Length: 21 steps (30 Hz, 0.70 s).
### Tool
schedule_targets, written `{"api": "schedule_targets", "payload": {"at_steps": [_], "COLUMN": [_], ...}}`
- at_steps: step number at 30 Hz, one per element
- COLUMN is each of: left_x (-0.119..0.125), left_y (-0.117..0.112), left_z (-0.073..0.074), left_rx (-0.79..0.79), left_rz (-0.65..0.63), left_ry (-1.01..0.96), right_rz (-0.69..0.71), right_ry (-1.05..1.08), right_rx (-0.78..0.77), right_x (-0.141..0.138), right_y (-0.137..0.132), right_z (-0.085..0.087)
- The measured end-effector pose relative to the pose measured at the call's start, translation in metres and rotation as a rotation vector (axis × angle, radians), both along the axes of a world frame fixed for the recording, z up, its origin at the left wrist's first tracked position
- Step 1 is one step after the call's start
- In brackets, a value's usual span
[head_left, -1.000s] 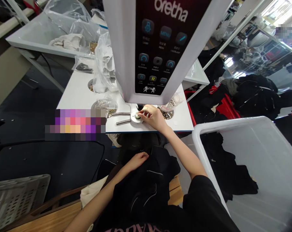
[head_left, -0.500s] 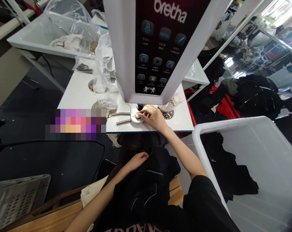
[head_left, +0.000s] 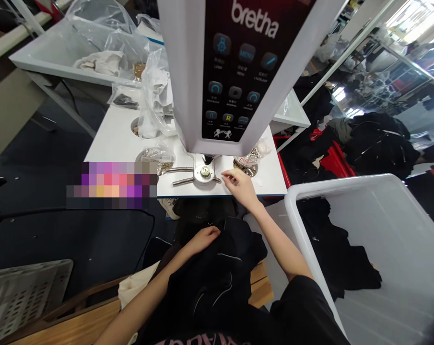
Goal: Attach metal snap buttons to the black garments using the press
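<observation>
A white press machine (head_left: 238, 72) with a dark button panel stands on a white table (head_left: 112, 139). Under its head sits a round metal die (head_left: 205, 171) with a small part on it. My right hand (head_left: 238, 187) hovers just right of the die, fingers curled in a loose pinch; what it holds, if anything, is too small to make out. My left hand (head_left: 204, 237) rests closed on a black garment (head_left: 217, 278) in my lap.
A dish of metal snaps (head_left: 246, 166) lies right of the die. Plastic bags (head_left: 155, 96) crowd the table's back. A large white bin (head_left: 382, 249) with black cloth stands at my right. A grey crate (head_left: 22, 292) is lower left.
My right hand has pulled back from the die toward the right and slightly nearer me. The left hand has stayed on the garment.
</observation>
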State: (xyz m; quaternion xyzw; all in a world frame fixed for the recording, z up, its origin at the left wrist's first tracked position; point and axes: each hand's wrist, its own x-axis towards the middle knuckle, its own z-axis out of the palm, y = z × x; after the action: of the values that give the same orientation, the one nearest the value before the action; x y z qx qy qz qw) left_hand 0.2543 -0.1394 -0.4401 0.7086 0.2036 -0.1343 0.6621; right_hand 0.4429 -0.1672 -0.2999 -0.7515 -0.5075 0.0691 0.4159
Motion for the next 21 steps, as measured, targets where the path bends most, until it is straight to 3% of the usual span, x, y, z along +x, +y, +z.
{"api": "schedule_targets", "payload": {"at_steps": [5, 13, 21], "left_x": [0.000, -0.002, -0.003], "left_y": [0.000, -0.002, -0.005], "left_z": [0.003, 0.000, -0.007], "left_rx": [0.002, 0.027, 0.036], "left_rz": [-0.010, -0.006, -0.002], "left_ry": [0.005, 0.000, -0.018], "right_rz": [-0.026, 0.053, -0.165], "right_ry": [-0.117, -0.149, -0.235], "right_rx": [-0.054, -0.072, -0.112], "right_x": [-0.006, 0.004, -0.018], "right_y": [-0.006, -0.001, 0.013], "right_z": [-0.021, -0.020, -0.027]}}
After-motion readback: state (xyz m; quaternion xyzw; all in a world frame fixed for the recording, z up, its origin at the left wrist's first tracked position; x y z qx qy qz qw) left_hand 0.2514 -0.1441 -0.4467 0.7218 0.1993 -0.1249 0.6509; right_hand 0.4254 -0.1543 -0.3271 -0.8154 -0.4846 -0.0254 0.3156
